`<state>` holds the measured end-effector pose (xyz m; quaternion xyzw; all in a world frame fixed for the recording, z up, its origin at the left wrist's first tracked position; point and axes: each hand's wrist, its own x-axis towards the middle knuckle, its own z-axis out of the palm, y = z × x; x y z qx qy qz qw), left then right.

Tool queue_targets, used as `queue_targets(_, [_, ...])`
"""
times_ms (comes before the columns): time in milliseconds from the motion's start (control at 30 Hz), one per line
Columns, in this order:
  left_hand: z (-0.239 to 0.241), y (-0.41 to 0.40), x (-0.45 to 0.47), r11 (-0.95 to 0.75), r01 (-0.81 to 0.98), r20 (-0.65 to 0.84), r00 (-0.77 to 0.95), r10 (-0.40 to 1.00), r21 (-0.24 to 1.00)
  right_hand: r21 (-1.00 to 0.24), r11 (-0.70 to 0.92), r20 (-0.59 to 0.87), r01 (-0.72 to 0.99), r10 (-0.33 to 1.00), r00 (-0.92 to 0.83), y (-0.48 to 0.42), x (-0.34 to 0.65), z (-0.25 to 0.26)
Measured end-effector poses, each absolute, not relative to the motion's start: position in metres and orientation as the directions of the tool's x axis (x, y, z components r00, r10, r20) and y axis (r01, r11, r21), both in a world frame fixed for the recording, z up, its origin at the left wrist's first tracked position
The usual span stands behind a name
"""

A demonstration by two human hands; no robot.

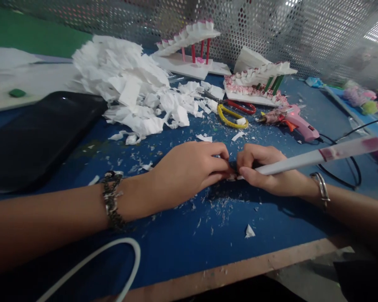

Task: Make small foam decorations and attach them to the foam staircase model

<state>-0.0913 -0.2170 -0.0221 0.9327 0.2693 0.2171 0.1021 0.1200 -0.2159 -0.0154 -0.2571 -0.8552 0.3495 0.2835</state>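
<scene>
My right hand (264, 170) is closed round a long white marker (302, 161) with dark pink marks near its upper end; its other end points down to the left. My left hand (192, 172) is closed in a pinch just left of the marker's low end. Between the fingertips of both hands shows a small white scrap (231, 177) with a dark edge, mostly hidden. Just beyond the hands lie scissors with one yellow and one red handle (231, 117). To their right rests a pink glue gun (300, 123).
A heap of white paper pieces (119, 71) fills the back left beside a dark phone-like slab (44, 138). Two white stepped models stand behind, one on red posts (189, 35), one on green posts (261, 79). A white cable (135, 247) loops in front on the blue table (182, 247).
</scene>
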Motion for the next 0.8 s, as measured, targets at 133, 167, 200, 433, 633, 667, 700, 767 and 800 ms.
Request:
queue_targets(133, [-0.0207,-0.2171,-0.0902,-0.816,0.468,0.335,0.750,0.570,0.341,-0.764,0.602,0.300,0.233,0.650,-0.698,-0.2159,0.1205,-0.0164])
queue_targets(167, [-0.0202,-0.2171,-0.0900,-0.814,0.465,0.333,0.751,0.571,0.347,-0.760,0.605,0.292,0.238,0.645,-0.706,-0.2160,0.1205,-0.0165])
queue_targets(200, [-0.0198,-0.2171,-0.0898,-0.813,0.464,0.331,0.751,0.572,0.352,-0.755,0.609,0.286,0.243,0.640,-0.714,-0.2162,0.1205,-0.0163])
queue_targets(433, [-0.0200,-0.2165,-0.0894,-0.805,0.470,0.335,0.740,0.583,0.363,-0.761,0.595,0.263,0.259,0.647,-0.716,-0.2170,0.1199,-0.0137])
queue_targets(633, [-0.0177,-0.2166,-0.0887,-0.774,0.468,0.317,0.725,0.612,0.426,-0.778,0.576,0.261,0.250,0.659,-0.705,-0.2166,0.1197,-0.0142])
queue_targets(667, [-0.0173,-0.2169,-0.0885,-0.769,0.465,0.313,0.723,0.616,0.438,-0.783,0.571,0.263,0.246,0.662,-0.702,-0.2166,0.1198,-0.0143])
queue_targets(700, [-0.0170,-0.2171,-0.0885,-0.764,0.464,0.310,0.721,0.620,0.449,-0.786,0.568,0.268,0.243,0.668,-0.694,-0.2165,0.1200,-0.0145])
queue_targets(767, [-0.0170,-0.2176,-0.0885,-0.753,0.466,0.299,0.718,0.629,0.465,-0.790,0.564,0.278,0.239,0.677,-0.681,-0.2163,0.1202,-0.0150])
queue_targets(800, [-0.0172,-0.2178,-0.0885,-0.748,0.467,0.296,0.716,0.633,0.470,-0.791,0.563,0.276,0.237,0.676,-0.683,-0.2162,0.1202,-0.0152])
